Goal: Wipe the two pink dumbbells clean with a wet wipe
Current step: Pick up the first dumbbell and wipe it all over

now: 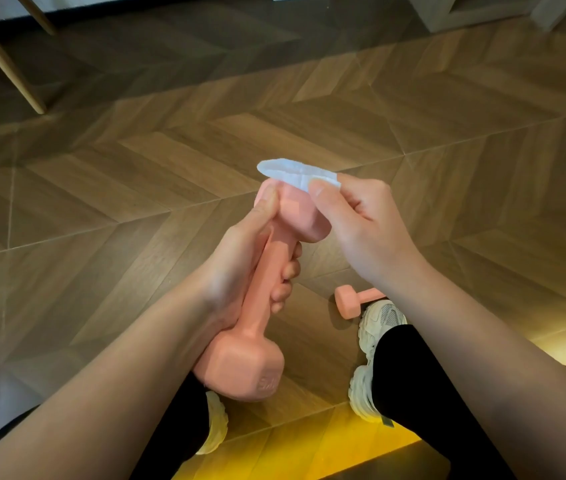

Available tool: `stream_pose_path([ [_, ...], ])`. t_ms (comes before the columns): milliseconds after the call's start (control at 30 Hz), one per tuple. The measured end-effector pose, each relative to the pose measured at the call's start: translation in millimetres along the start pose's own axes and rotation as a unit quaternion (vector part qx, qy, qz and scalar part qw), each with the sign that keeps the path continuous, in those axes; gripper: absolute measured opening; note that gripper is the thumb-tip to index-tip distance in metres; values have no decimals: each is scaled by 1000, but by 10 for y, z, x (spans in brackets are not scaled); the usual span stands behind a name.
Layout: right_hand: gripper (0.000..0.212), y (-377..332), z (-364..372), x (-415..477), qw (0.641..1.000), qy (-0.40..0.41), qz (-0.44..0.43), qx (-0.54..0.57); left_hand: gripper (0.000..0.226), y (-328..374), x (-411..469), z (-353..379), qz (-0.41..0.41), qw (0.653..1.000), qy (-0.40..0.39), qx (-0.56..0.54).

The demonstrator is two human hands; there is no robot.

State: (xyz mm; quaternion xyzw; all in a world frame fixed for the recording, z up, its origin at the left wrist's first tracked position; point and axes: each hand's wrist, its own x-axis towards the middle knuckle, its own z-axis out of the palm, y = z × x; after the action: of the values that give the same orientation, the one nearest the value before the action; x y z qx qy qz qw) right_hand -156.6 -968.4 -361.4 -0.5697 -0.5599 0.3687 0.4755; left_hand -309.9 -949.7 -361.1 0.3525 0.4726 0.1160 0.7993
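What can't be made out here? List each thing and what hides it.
The held dumbbell, head view: handle wrapped by the left hand; raised lettering on its near head too blurred to read.
Its far head: end face covered by the wet wipe pinched in the right hand.
The second dumbbell on the floor: far end hidden behind the right forearm and shoe.

Brown wood floor (pixel 136 150) in chevron planks, two slanting pale wooden legs (pixel 1 60) at top left, pale boxy furniture (pixel 447 12) at top right, chunky white right sneaker (pixel 375 327), left sneaker (pixel 215 424) half hidden, black trouser leg (pixel 413 375), yellow glow (pixel 326 438) along the near floor.
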Motion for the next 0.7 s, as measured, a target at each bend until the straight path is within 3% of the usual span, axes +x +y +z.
stream_pose_path([
  [67, 38, 19, -36, -22, 1000, 4, -3, 0, 71, 55, 11, -23, -2, 1000, -3, -26],
  [200, 50, -11, -46, -53, 998, 17, -47, -25, 72, 61, -12, -58, 1, 998, -14, -63],
  [333, 35, 1, -15, -32, 994, 16, -97, -56, 75, 94, -26, -44, 5, 996, -18, -83],
  [467, 42, 46, -37, -52, 995, 42, -76, -45, 73, 106, -27, -45, 16, 999, 1, -50],
  [567, 32, -6, 18, -18, 996, 20, -79, -35, 73, 82, -20, -18, 5, 999, 9, -38],
  [700, 42, 24, -46, -63, 997, 27, -60, -29, 72, 86, -34, -43, 11, 999, 2, -47],
])
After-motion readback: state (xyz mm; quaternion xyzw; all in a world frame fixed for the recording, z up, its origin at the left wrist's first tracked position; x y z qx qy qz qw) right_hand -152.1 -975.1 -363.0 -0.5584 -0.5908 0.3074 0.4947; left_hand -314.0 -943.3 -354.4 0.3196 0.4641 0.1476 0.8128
